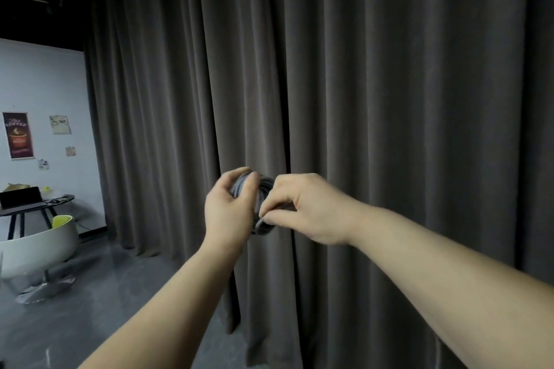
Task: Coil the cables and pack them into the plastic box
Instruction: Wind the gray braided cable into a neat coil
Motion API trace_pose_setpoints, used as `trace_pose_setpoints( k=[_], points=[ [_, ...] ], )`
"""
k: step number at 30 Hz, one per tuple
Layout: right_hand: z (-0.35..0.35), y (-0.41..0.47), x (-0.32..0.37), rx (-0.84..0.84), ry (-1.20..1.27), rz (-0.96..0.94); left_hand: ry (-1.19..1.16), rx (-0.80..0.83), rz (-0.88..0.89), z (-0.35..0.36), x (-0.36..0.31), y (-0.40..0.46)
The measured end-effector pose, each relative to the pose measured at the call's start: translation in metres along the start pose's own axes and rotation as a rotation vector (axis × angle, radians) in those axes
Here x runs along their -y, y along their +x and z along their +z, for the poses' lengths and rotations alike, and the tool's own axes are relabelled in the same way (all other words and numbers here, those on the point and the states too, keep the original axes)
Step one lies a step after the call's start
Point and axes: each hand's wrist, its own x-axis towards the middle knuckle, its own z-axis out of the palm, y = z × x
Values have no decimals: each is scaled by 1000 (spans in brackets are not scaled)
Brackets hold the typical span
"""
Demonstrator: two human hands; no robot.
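Both arms raised out in front, hands meeting at mid-frame before a wall of dark grey curtain (pixel 389 84). Left hand (pixel 229 213) curled round a small grey coiled cable (pixel 263 189), thumb and fingers (pixel 239 172) wrapped over the coil's top and near side. Right hand (pixel 311 210) just beside it, touching the coil from the right, thumb and forefinger pinching a short strand of the same cable at the coil's lower edge, remaining fingers folded in. Coil held in the air between the two hands, upright, partly hidden by both; lower rim showing below the right thumb. Cable ends not made out. Curtain hanging in deep folds down to the dark glossy floor (pixel 120 293), close behind the hands and filling the middle and right of the view. Open floor to the left and below the forearms. Far left, a white tub chair (pixel 39 249) on a metal base, well apart from the hands; behind it a dark counter (pixel 33 208) on slanted legs carrying a black laptop-like item (pixel 19 196), blurred. White wall (pixel 39 78) beyond, with a coffee poster (pixel 18 135) and a few small paper prints.
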Motion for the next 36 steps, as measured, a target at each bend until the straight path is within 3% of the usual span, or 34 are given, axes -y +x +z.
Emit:
trace_pose_setpoints(
  k=[5, 12, 15, 18, 20, 24, 28, 30, 34, 36],
  points=[
    [15, 2, -22, -381, 238, 306, -366, 194, -185, 11, -7, -17],
    [12, -7, -29, -368, 180, 584, -411, 381, -222, 18, -5, -30],
    [13, -11, -35, -342, 270, 602, -444, 476, -218, 16, 0, -29],
    [7, -21, -44, -220, 688, 547, -418, 430, -224, 13, 4, -28],
    [1, -24, -45, -178, 832, 529, -344, 402, -191, 11, 7, -26],
    [3, -17, -43, -401, 814, 486, -283, 416, -151, 16, 5, -25],
    [13, -14, -46, -618, 563, 429, -316, 379, -150, 23, -3, -26],
    [15, -18, -44, -570, 473, 381, -325, 330, -149, 24, -5, -26],
    [20, -25, -37, -157, 210, 365, -387, 238, -179, 24, -9, -21],
    [21, -24, -34, -72, 111, 401, -410, 253, -188, 25, -12, -22]
  ],
)
